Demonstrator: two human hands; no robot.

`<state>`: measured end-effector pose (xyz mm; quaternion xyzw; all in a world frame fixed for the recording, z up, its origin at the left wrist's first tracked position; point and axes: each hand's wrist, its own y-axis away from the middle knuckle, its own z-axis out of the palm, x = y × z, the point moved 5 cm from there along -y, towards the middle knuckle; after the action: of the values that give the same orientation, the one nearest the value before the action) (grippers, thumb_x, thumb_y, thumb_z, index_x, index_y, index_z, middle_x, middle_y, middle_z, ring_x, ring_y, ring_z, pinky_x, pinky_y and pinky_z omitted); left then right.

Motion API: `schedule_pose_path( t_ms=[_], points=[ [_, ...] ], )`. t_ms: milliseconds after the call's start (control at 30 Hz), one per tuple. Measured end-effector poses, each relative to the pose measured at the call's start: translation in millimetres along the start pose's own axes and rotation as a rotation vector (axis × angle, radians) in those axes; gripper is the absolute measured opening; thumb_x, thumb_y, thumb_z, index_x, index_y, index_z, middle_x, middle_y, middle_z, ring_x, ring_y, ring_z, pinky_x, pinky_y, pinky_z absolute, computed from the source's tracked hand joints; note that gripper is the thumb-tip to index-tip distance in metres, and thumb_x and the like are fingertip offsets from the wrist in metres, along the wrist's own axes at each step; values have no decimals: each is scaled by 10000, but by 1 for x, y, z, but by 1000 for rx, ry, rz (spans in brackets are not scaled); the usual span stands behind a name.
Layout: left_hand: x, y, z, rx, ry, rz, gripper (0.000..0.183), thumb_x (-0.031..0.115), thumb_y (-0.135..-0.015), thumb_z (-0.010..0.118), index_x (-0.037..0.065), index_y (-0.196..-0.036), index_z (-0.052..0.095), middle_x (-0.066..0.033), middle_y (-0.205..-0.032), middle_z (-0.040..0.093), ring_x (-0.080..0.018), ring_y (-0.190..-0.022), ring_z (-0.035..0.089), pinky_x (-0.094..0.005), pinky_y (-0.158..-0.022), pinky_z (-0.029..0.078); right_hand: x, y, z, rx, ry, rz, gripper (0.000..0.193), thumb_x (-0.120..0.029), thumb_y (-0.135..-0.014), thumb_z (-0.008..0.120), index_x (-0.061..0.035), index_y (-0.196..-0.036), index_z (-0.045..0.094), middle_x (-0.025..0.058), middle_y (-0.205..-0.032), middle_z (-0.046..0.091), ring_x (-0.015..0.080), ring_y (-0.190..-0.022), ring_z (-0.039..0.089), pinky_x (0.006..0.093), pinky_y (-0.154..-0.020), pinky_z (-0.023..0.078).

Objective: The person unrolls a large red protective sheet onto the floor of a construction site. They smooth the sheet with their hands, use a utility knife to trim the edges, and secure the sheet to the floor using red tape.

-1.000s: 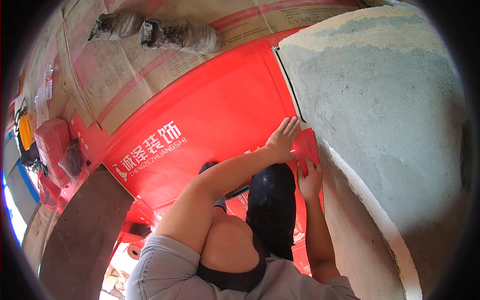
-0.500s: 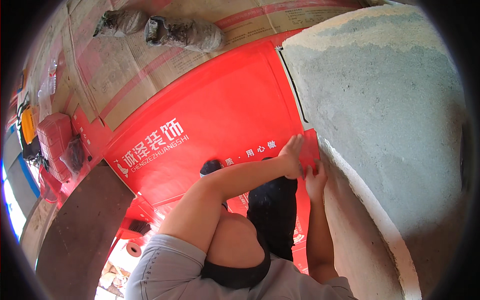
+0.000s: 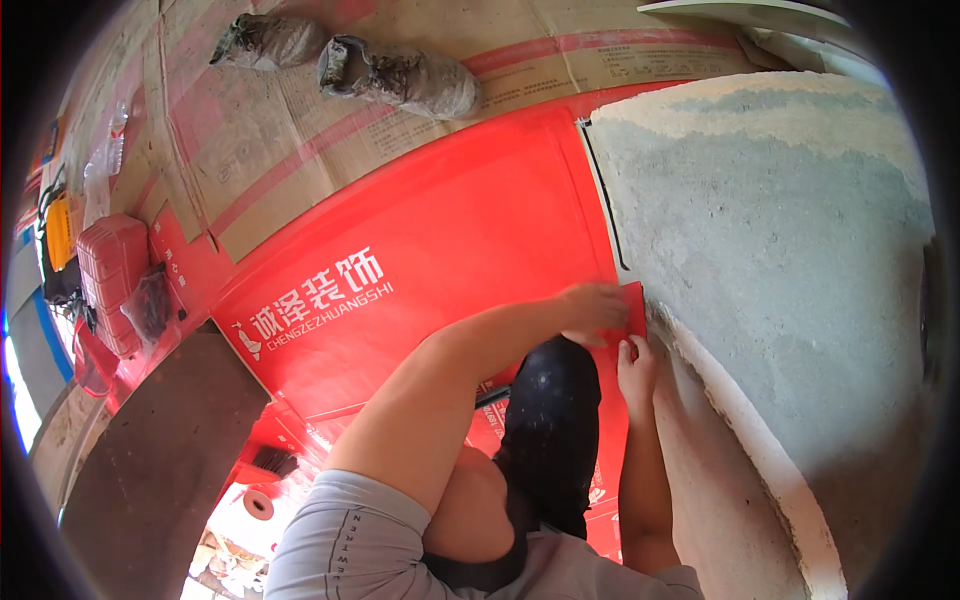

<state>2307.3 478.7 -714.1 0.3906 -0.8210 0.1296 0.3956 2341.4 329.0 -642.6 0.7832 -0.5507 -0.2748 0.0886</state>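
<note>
A large glossy red protective sheet (image 3: 470, 200) with white print covers the floor ahead of me. Its right edge runs up against a rough grey cement wall (image 3: 760, 210). A narrow red flap (image 3: 636, 308) of the sheet stands up at that edge. My left hand (image 3: 595, 312) lies across the sheet beside the flap, its fingers loosely stretched toward the wall. Just nearer, my right hand (image 3: 636, 372) is closed at the flap's lower part, thumb and fingers pinching it. My bent knee in black trousers (image 3: 550, 430) is below the left hand.
Brown cardboard (image 3: 540, 75) covers the far floor, with two plastic-wrapped shoes (image 3: 400, 78) on it. At left are a red case (image 3: 112, 275), a dark board (image 3: 165, 440) and a tape roll (image 3: 258, 504). A pale curved board (image 3: 750, 14) shows at the far right.
My left hand has turned from edge-on and raised to lying lower over the sheet, fingers pointing right. My right hand stays at the flap. The view has shifted slightly.
</note>
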Motion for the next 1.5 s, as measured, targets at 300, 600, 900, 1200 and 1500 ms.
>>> schedule_pose_path(
  t_ms=[300,600,900,1200,1500],
  points=[
    [-113,117,-118,272,-434,-270,734,584,-972,430,170,-1560,289,10,-1632,259,-171,-1523,157,-424,-1259,61,-17,3,2,53,58,-32,285,-206,-903,639,17,-1079,673,235,-985,700,420,-923,669,461,-820,531],
    [-156,142,-169,519,-487,-778,741,549,-1003,374,104,-1576,224,-41,-1650,202,-204,-1530,127,-423,-1256,56,-9,6,6,157,117,-66,228,-188,-891,624,1,-1011,669,233,-933,694,414,-874,666,479,-769,532],
    [-26,49,-47,338,-450,-672,762,525,-973,428,33,-1542,302,-116,-1633,243,-295,-1524,157,-464,-1245,75,1,-1,12,265,116,-47,237,-205,-900,583,-27,-1033,664,193,-947,700,387,-900,672,465,-784,535],
    [61,10,43,87,-502,-248,675,358,-962,467,43,-1540,316,-106,-1636,247,-234,-1534,140,-451,-1251,65,7,2,5,407,-92,-141,232,-164,-914,576,12,-1046,651,198,-948,693,376,-897,674,450,-803,524],
    [36,-10,10,328,599,-882,338,343,-958,580,24,-947,691,-133,-932,717,-255,-916,705,-422,-804,552,11,12,3,308,-97,-83,311,-312,-911,632,-5,-926,680,203,-855,697,379,-825,678,464,-749,519]
  ],
)
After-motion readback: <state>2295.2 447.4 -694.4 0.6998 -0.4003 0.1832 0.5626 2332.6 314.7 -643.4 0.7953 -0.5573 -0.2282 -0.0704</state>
